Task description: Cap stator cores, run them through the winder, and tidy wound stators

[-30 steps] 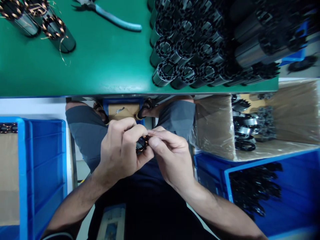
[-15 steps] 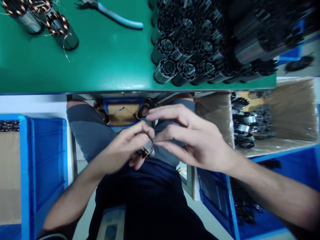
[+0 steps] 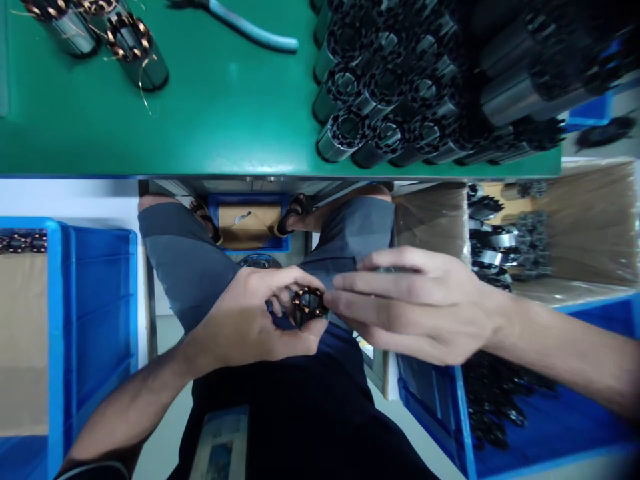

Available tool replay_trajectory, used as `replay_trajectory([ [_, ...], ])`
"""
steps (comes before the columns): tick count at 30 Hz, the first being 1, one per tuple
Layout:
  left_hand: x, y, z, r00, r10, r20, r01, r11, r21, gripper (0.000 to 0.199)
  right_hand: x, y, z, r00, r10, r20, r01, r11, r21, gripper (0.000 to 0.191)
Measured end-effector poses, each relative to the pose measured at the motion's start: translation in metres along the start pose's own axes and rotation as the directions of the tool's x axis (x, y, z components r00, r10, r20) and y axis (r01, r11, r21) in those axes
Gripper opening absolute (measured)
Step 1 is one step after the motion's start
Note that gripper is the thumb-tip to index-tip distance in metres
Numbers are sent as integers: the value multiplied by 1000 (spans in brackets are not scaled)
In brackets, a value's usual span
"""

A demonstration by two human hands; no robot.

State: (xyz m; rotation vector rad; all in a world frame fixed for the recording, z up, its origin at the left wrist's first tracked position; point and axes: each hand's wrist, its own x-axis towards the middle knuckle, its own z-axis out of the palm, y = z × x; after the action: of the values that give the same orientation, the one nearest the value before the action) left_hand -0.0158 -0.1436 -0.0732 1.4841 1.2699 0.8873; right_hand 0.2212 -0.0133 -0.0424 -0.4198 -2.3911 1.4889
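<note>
Over my lap, my left hand (image 3: 270,313) is closed around a motor stator (image 3: 309,303), with thumb and fingers on its sides. The stator's round end, ringed with copper windings, faces up toward me. My right hand (image 3: 410,300) is just to the right, its fingers stretched out and slightly spread. Its fingertips are at the stator's right edge; whether they touch a wire there I cannot make out. On the green table (image 3: 200,127), several wound stators (image 3: 137,53) with loose copper wire ends stand at the far left.
Blue-handled pliers (image 3: 255,30) lie on the table. Rows of black stator cores (image 3: 345,137) fill its right side. A lined box (image 3: 590,227) with metal parts stands at right, above a blue crate (image 3: 550,433) of black parts. Another blue crate (image 3: 100,307) stands at left.
My left hand has turned the stator so its wound end faces up. My right hand has moved right and down, away from over the stator. The view has shifted slightly.
</note>
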Motion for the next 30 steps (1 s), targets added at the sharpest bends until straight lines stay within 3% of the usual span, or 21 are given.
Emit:
replay_trajectory([
  [2, 1, 3, -7, 997, -26, 72, 34, 992, -122, 27, 1, 2, -12, 999, -30, 25, 31, 999, -19, 6],
  [4, 0, 2, -13, 993, 109, -42, -112, 992, -53, 32, 0, 2, -17, 995, 95, -37, -93, 994, 53, 9],
  [6, -2, 1, -17, 954, 266, -136, -256, 963, 82, 29, 0, 2, -17, 960, 278, 22, -275, 931, 240, 21],
  [8, -4, 0, -20, 913, 374, -163, -340, 919, 202, 21, 3, 2, -11, 876, 419, 239, -483, 757, 440, 31],
  [10, -4, 1, -21, 862, 487, -143, -419, 842, 340, 19, 6, 2, -3, 737, 479, 477, -676, 518, 523, 45],
  [11, -4, 2, -22, 825, 554, -110, -469, 781, 413, 21, 8, 1, 1, 684, 483, 547, -730, 440, 523, 52],
  [12, -4, 3, -22, 786, 614, -66, -514, 710, 480, 23, 8, 0, 5, 667, 495, 557, -745, 433, 507, 56],
  [13, -4, 4, -21, 755, 655, -31, -541, 649, 535, 25, 8, -2, 8, 698, 505, 508, -715, 523, 464, 55],
  [14, -4, 5, -20, 756, 654, -22, -530, 631, 567, 25, 8, -5, 10, 766, 490, 416, -636, 670, 383, 51],
  [16, -3, 7, -18, 853, 518, -70, -417, 755, 506, 25, 7, -13, 9, 905, 363, 220, -399, 905, 149, 43],
  [18, -4, 7, -16, 961, 262, -92, -224, 927, 299, 26, 8, -22, -1, 968, 209, 136, -206, 978, -40, 42],
  [19, -4, 7, -17, 982, 171, -81, -150, 966, 213, 28, 9, -25, -8, 978, 162, 129, -151, 985, -88, 41],
  [20, -5, 7, -18, 987, 140, -77, -126, 978, 169, 30, 11, -27, -16, 983, 146, 115, -133, 985, -114, 39],
  [22, -6, 4, -21, 968, 209, -139, -179, 964, 198, 31, 16, -27, -31, 982, 180, 57, -174, 980, -100, 35],
  [24, -7, 0, -24, 922, 333, -197, -276, 923, 270, 29, 20, -21, -37, 937, 347, 39, -349, 930, 110, 29],
  [26, -6, -1, -26, 864, 452, -221, -370, 869, 329, 22, 21, -12, -30, 828, 520, 210, -559, 734, 386, 34],
  [28, -5, 0, -26, 790, 589, -170, -472, 762, 443, 17, 19, -4, -14, 686, 549, 478, -725, 461, 511, 51],
  [29, -5, 1, -26, 754, 648, -104, -520, 687, 508, 18, 18, -2, -5, 637, 521, 568, -769, 377, 517, 56],
  [30, -4, 3, -26, 732, 680, -37, -547, 620, 562, 21, 17, -1, 3, 633, 497, 593, -773, 377, 510, 58],
])
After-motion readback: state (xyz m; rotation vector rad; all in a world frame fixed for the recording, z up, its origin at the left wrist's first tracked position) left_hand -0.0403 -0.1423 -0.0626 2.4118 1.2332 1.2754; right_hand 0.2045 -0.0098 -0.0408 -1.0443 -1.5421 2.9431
